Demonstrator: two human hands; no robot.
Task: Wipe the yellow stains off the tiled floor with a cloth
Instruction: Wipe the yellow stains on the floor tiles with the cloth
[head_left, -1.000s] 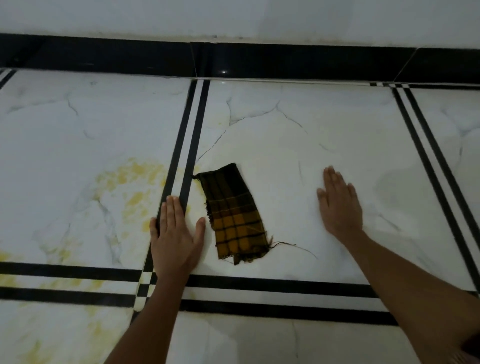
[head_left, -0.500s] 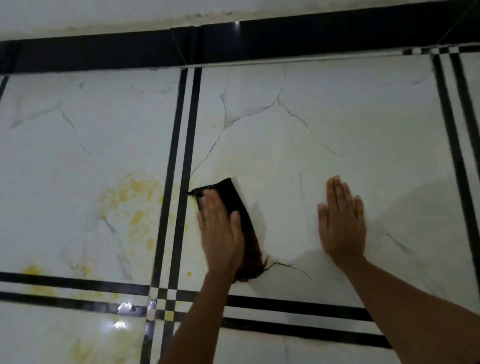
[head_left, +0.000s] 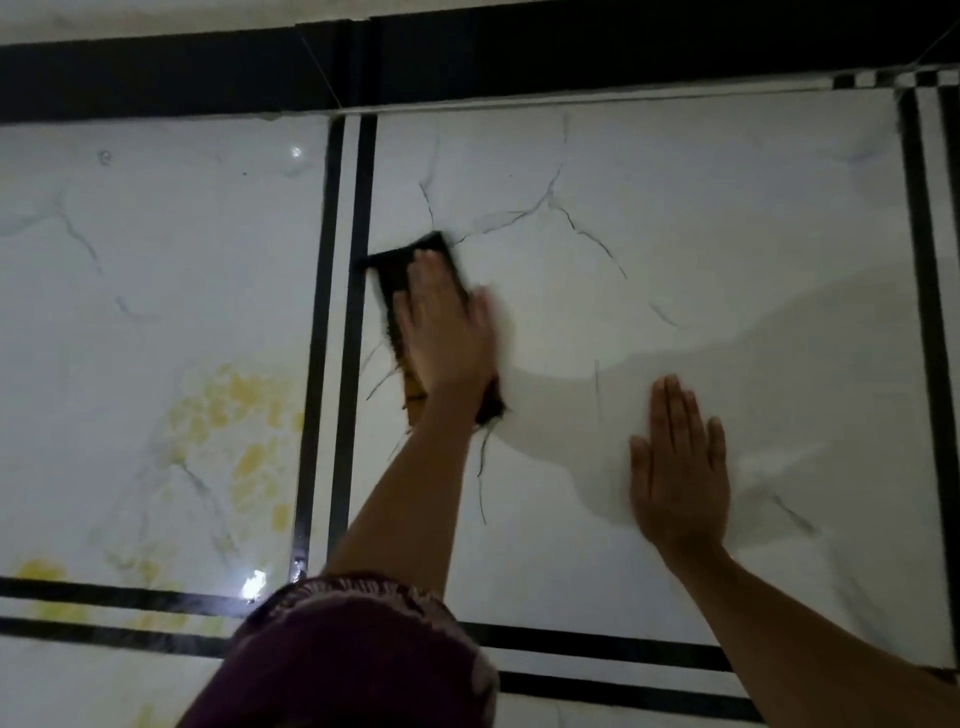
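A dark checked cloth (head_left: 395, 265) lies flat on the white marble-look tiled floor (head_left: 675, 208), just right of a double black stripe. My left hand (head_left: 447, 327) presses flat on top of the cloth and hides most of it; only its far dark end and frayed near edge show. My right hand (head_left: 678, 462) rests palm-down on the bare tile to the right, fingers together, holding nothing. Yellow stains (head_left: 244, 426) spread over the tile left of the stripe, with more yellow stains (head_left: 39, 571) at the lower left.
A black skirting band (head_left: 208, 73) runs along the wall at the far edge. Double black stripes (head_left: 343, 312) divide the tiles, and another pair (head_left: 104, 608) crosses near me. My dark patterned sleeve (head_left: 353, 649) fills the lower middle.
My left hand moved from the floor beside the cloth onto it, then pushed it away from me toward the wall. The right hand stayed planted on the tile.
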